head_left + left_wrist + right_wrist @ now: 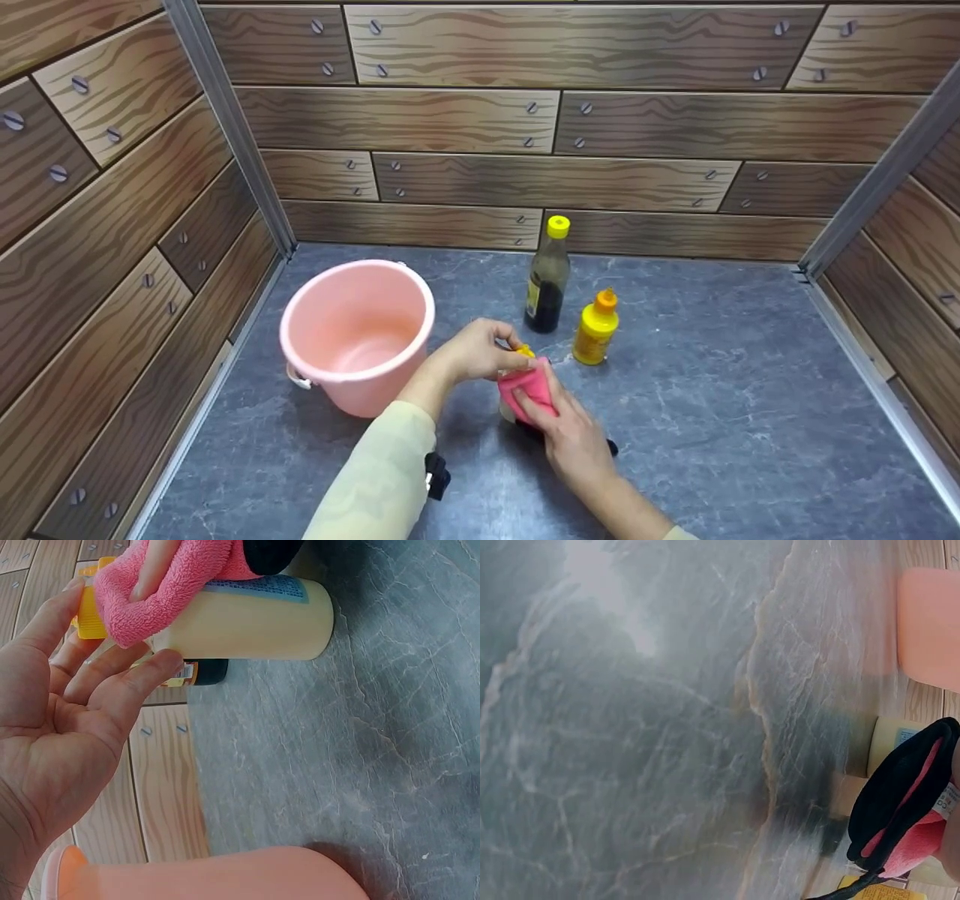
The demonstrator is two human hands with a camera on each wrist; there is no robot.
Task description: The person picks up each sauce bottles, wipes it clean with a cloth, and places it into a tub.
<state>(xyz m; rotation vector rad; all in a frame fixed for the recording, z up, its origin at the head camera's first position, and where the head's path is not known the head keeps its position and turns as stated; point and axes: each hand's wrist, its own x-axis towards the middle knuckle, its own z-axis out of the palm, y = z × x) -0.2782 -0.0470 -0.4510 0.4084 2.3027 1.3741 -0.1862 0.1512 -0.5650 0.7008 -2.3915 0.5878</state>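
Observation:
A cream-coloured bottle (251,626) with a blue label stands at the middle of the counter, mostly covered by my hand and the cloth in the head view. My left hand (476,352) pinches its yellow cap (90,611) between thumb and fingers. Around the bottle's upper part my right hand (577,439) grips a pink terry cloth (529,394), pressing it to the bottle's side just below the cap. A black-edged part of the cloth (896,799) hangs down in the right wrist view. The right hand's fingers are mostly outside that view.
Left of my hands stands a pink bucket (360,266) with a white handle. Behind them are a dark sauce bottle (547,289) with a yellow cap and a small yellow bottle (596,334) with an orange nozzle. Wood-patterned walls (465,120) enclose the grey marbled counter (735,420).

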